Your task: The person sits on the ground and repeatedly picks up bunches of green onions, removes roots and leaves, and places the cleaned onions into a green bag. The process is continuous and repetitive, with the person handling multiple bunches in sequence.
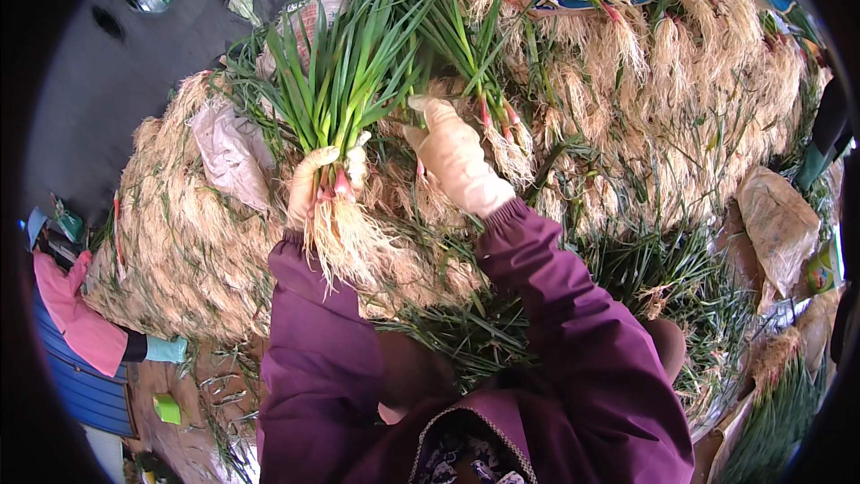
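Note:
My left hand (310, 181), in a pale glove, grips a bunch of young garlic plants (342, 121) around the lower stems. Green leaves fan away from me, and the pinkish stem bases and pale stringy roots (346, 235) hang below the grip. My right hand (453, 154), gloved too, is over the big pile of garlic plants (605, 101), finger and thumb pointing left. A pinkish stem shows just below its thumb; whether the hand holds that plant is hidden. A few loose plants (497, 114) lie just beyond this hand.
The rooty heap (181, 235) continues left, with a whitish sack (232, 148) on it. Cut green leaves (470, 336) cover the ground by my knees. Another person's pink sleeve (74, 309) and teal glove (165, 349) are at left, near a green box (166, 409). A tan sack (779, 228) lies right.

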The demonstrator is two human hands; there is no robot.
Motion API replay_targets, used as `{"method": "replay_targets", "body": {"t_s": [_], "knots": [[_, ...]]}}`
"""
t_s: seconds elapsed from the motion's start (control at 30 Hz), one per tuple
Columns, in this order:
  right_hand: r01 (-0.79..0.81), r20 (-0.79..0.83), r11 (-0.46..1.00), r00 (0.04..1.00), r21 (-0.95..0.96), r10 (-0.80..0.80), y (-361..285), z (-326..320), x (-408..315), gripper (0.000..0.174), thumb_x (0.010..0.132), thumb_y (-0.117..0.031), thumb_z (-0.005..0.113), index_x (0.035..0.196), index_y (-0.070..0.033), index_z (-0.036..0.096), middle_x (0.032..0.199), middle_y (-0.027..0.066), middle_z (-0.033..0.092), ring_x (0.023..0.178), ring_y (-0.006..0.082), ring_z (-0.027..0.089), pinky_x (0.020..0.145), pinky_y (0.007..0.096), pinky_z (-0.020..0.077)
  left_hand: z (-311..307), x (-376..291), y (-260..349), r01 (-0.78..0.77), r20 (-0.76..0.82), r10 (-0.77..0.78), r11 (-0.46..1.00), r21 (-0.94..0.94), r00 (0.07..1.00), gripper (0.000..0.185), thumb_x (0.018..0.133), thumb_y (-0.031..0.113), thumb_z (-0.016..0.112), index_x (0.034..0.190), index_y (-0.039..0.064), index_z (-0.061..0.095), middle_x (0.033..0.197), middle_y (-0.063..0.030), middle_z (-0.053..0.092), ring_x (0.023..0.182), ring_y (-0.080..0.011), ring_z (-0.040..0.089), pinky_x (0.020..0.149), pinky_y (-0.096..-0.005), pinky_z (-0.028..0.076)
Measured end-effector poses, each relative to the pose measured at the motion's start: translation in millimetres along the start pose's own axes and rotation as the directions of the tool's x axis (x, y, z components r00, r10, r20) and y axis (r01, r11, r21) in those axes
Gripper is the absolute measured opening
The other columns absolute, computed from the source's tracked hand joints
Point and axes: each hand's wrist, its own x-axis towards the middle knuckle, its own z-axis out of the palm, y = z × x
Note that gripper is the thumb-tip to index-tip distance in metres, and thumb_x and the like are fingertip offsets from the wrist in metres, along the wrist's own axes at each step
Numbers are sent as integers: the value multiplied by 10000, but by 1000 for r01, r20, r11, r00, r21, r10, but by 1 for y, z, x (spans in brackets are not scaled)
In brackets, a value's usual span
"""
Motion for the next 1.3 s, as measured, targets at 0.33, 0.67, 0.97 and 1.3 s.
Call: {"method": "replay_targets", "body": {"t_s": [0.33,0.67,0.97,1.3], "knots": [[-373,243,905,915,205,323,34,10,-10,88,906,-159,623,973,-106,645,810,38,645,713,92,574,689,267,487,3,-16,24,-300,-150,321,943,143,935,353,788,213,681,1048,-14,607,953,-123,654,798,-219,669,680,-380,609],[-474,474,671,857,569,203,13,-1,-58,264,996,-258,503,1106,-31,582,765,34,617,611,109,528,528,239,460,58,-3,-62,-95,-407,133,989,113,904,327,837,217,605,1041,-29,538,960,-228,669,674,-258,690,609,-332,590],[-407,353,810,897,421,267,4,-13,-7,545,916,-530,482,990,-9,624,825,128,657,775,262,621,677,339,492,42,10,-73,-24,-382,45,998,59,923,364,853,199,596,1160,8,552,820,-192,663,606,-266,671,452,-277,526],[-350,404,-207,842,913,357,5,43,-12,122,967,-193,565,920,-82,586,675,-36,543,538,89,493,454,238,384,42,16,-83,-25,-432,10,999,-29,902,272,867,200,598,1046,-5,596,731,-177,669,511,-240,644,422,-271,522]]}}
